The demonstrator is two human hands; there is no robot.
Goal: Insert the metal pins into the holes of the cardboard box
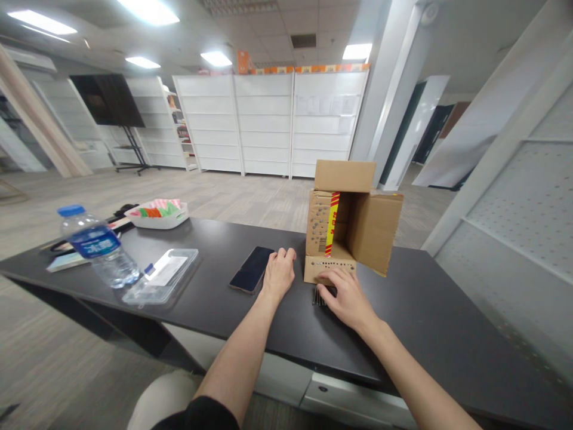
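Observation:
A cardboard box (316,224) stands on the desk with its flaps open and its opening facing me. Dots that look like holes or nail heads mark its left side and the front lower flap (329,263). My right hand (344,294) is at that flap, its fingertips against the cardboard and the thumb held apart below them. Several thin metal pins, perhaps nails or screws (317,297), lie by the thumb. To the left, my left hand (280,272) rests on the desk with curled fingers, beside a dark phone (251,269); its underside is hidden.
On the left of the dark desk (215,319) are a water bottle (101,248), a clear plastic case (183,280) with a paper inside, and a white basket (165,222) of colourful packets. A perforated partition (514,227) borders the right side. White shelves (264,125) stand beyond.

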